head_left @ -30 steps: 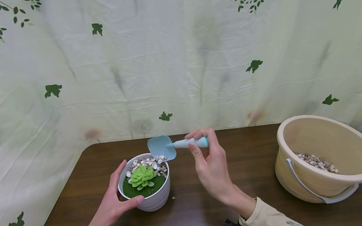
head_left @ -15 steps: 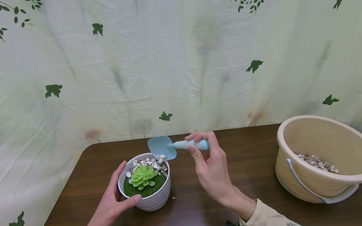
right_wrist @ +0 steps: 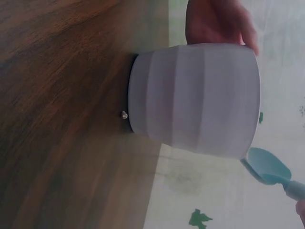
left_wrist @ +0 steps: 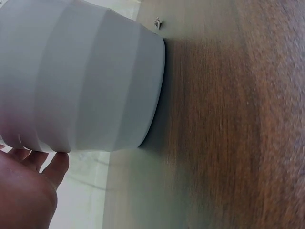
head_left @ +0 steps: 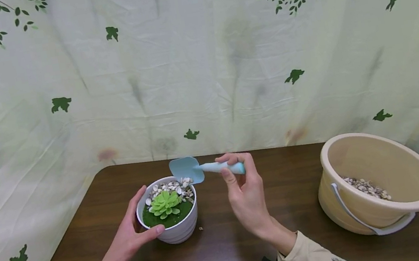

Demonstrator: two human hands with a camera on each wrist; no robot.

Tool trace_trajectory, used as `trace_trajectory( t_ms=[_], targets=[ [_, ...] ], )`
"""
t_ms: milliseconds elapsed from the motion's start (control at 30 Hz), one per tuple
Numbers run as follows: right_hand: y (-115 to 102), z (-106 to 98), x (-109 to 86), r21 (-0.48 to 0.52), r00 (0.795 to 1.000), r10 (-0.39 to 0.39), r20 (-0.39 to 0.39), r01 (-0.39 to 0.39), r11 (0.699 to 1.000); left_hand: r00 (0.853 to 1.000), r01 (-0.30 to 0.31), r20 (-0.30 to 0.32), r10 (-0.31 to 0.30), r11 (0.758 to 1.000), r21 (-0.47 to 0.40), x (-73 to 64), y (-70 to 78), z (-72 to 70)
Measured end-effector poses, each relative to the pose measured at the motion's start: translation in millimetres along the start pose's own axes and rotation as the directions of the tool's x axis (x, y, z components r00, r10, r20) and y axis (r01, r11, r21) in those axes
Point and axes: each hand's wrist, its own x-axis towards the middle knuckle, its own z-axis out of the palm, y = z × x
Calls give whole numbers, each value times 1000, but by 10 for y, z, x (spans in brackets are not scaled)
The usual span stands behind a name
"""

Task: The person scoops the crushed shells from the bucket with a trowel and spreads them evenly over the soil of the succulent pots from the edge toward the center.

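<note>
Sleeves in beige edge the bottom of the head view, over a brown table. At lower right stands a beige bucket, loose chips lying low inside; its swing handle hangs down the near side and looks the natural place to lift by. Left of lower centre, a white pot sits upright on the table. The left hand grips it, thumb over the near rim, fingers round the left side; the wall seems stiff and smooth, perhaps slippery, so the rim gives the surer hold. Inside, a green succulent looks like soft plastic, with pale chips behind it, probably quick to spill if tipped. Near the centre, the right hand pinches a blue trowel, blade at the pot's far right rim. The trowel is probably light, rigid plastic, best held by its handle. Beyond hangs a leaf-patterned curtain.
</note>
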Motion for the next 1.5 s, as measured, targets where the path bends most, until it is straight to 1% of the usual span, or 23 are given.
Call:
trace_trajectory(
  t_ms=[167, 367, 900, 1067, 1300, 1367, 1500],
  targets=[
    [15, 0, -30, 34, 1000, 16, 3, -16, 999, 1000, 17, 6, -17, 1000, 1, 1, 11, 11],
    [24, -6, -62, 70, 1000, 23, 10, -24, 997, 1000, 19, 5, -19, 1000, 6, 7, 8, 16],
    [25, -43, -60, 104, 1000, 7, 6, -8, 995, 1000, 23, 8, -22, 1000, -10, 3, 27, 19],
    [34, -62, -45, 163, 1000, 8, -8, -7, 987, 1000, 20, 8, -20, 1000, -5, -5, 30, 23],
    [37, -128, -2, 262, 997, 60, -41, -48, 964, 1000, 14, -4, -14, 1000, 20, -11, 11, 13],
    [33, -165, 15, 281, 995, 81, -51, -63, 958, 1000, -1, -6, 1, 1000, 29, -23, 2, 9],
    [30, -269, 52, 308, 988, 135, -77, -105, 946, 998, -55, -14, 55, 997, 52, -87, -25, -12]
  ],
)
